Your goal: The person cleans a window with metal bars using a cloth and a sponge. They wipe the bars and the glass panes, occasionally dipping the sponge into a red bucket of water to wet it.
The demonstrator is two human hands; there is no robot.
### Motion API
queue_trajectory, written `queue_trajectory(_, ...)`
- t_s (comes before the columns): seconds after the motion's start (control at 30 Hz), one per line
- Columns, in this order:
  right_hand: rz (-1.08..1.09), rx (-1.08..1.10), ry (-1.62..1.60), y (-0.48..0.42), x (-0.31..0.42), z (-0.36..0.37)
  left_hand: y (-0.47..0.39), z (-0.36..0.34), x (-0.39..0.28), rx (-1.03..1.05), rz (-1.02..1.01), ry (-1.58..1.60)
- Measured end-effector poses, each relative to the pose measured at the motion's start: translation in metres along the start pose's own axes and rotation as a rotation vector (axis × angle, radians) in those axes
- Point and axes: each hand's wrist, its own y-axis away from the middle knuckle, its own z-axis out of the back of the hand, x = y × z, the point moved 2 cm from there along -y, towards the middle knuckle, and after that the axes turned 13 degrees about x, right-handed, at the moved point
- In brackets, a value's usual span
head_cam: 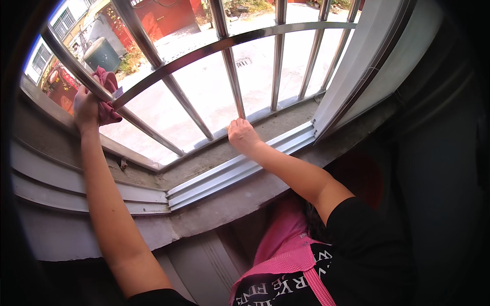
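My left hand (pixel 86 105) grips a pink cloth (pixel 107 95), which is wrapped around the leftmost metal bar (pixel 138 128) of a window grille, close to where the curved crossbar (pixel 191 57) meets it. Around the foot of a middle upright bar (pixel 234 84) my right hand (pixel 242 134) is closed, just above the grille's bottom rail. Its fingertips are partly hidden behind the hand. A small yellowish bit shows beside those fingers; what it is cannot be told.
Below the grille run a rough concrete ledge (pixel 199 162) and a metal sliding-window track (pixel 237 168). A white window frame (pixel 356 72) stands at the right. The inner sill (pixel 214 206) lies under my forearms. Outside are paved ground and a green tank (pixel 102 54).
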Motion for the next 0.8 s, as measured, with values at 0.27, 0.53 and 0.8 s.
queue_trajectory(0.27,-0.028,0.171,0.150,-0.005,0.012,0.004,-0.003,0.002,0.008,0.045,0.018,0.079)
queue_trajectory(0.53,-0.091,0.349,0.152,-0.048,0.016,0.011,-0.004,0.009,0.006,0.066,0.019,0.059)
queue_trajectory(0.8,0.143,0.503,0.866,-0.041,0.025,-0.001,0.002,0.009,0.001,0.044,0.029,0.006)
